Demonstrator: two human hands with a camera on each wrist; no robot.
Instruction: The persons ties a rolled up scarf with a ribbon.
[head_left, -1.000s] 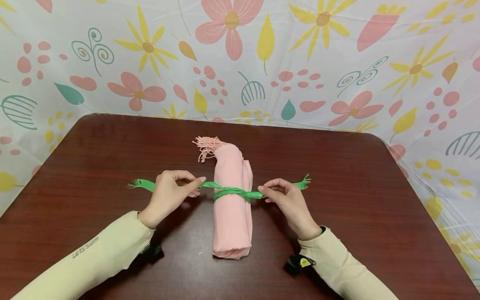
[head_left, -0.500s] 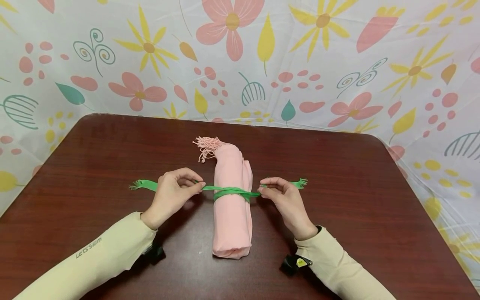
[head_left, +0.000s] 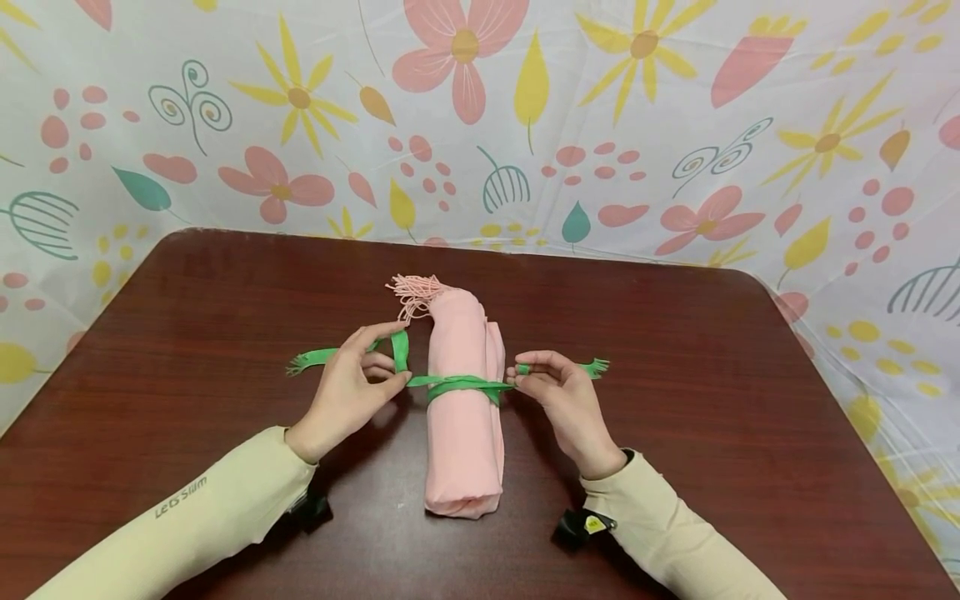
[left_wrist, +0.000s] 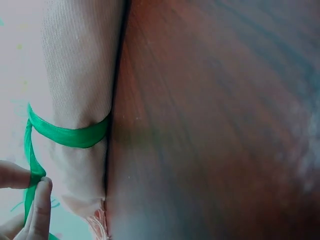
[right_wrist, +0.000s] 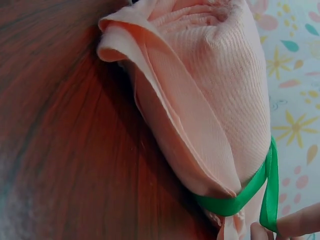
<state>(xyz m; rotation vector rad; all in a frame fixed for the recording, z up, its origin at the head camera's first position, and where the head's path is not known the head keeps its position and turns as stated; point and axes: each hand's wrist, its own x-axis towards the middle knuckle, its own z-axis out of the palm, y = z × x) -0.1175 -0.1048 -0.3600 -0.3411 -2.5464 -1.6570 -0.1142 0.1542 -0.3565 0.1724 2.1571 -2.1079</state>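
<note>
A rolled pink scarf with a fringed end lies lengthwise on the table. Round its middle goes a green ribbon, whose two ends cross on top. My left hand pinches the ribbon's left end close beside the roll, and a short loop of it stands up at the raised index finger. In the left wrist view the fingers grip the ribbon off the scarf. On the other side my right hand holds the right end between thumb and fingers, its frayed tip sticking out behind.
The dark brown wooden table has rounded far corners. Behind it hangs a white cloth printed with flowers and leaves. The scarf's tassels spread toward the far left.
My left index finger has lifted, raising a loop of ribbon, and the left frayed tip has shifted right. The right hand has moved slightly left toward the scarf. The scarf stays put.
</note>
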